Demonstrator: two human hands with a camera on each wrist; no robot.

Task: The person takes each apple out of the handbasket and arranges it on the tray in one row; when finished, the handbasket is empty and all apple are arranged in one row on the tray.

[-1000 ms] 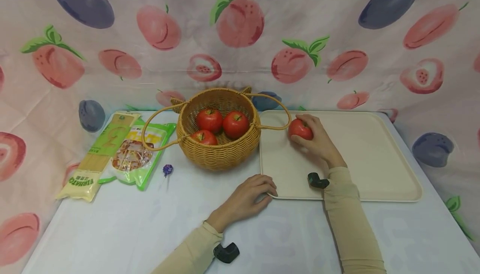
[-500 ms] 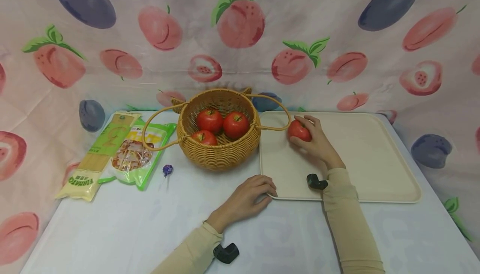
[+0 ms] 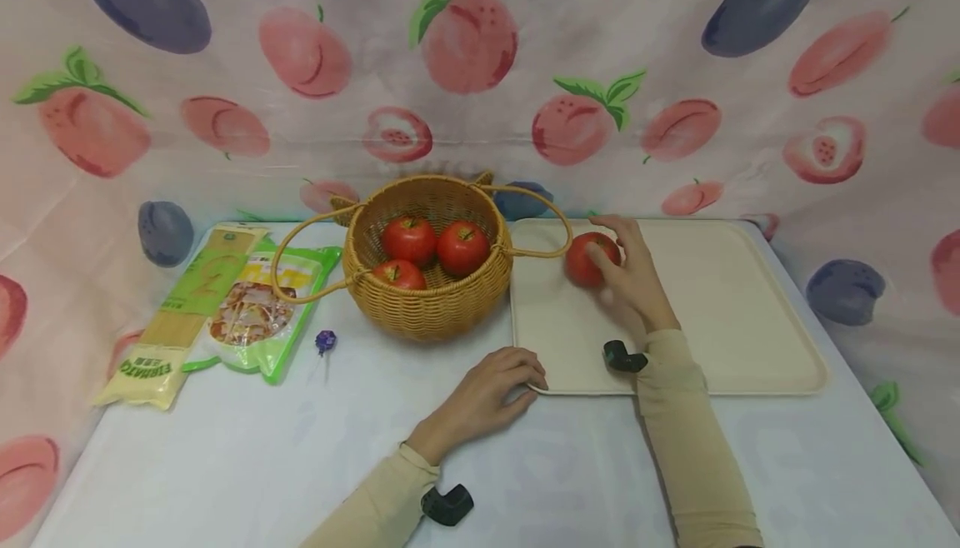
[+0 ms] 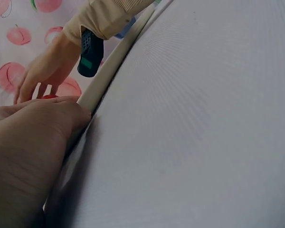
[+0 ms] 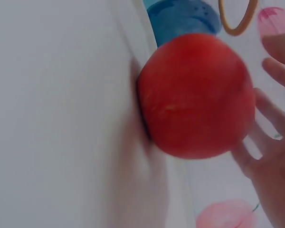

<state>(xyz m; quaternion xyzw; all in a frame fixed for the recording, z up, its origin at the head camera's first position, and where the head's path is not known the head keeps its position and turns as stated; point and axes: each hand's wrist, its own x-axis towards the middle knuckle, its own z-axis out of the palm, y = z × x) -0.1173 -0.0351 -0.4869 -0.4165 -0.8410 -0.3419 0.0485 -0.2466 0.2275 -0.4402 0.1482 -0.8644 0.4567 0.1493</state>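
A red apple (image 3: 583, 260) sits on the left part of the beige tray (image 3: 720, 306). My right hand (image 3: 632, 273) is at the apple's right side with fingers spread. The right wrist view shows the apple (image 5: 197, 97) resting on the tray, with extended fingers (image 5: 270, 111) beyond it; whether a fingertip touches it, I cannot tell. My left hand (image 3: 487, 394) holds the tray's near left corner. In the left wrist view that hand (image 4: 33, 137) has its thumb against the tray rim (image 4: 104, 78). Several more apples (image 3: 462, 248) lie in a wicker basket (image 3: 427, 315).
The basket's right handle (image 3: 551, 252) reaches over the tray's left edge, close to the apple. Left of the basket lie a noodle pack (image 3: 180, 311), a green-edged food bag (image 3: 258, 315) and a purple lollipop (image 3: 326, 342). A fruit-print cloth (image 3: 465, 132) hangs behind the table.
My right hand has loosened from the apple, its fingers spreading and drawing away to the right, and the apple stays on the tray. The left hand keeps its place; the head view has shifted slightly.
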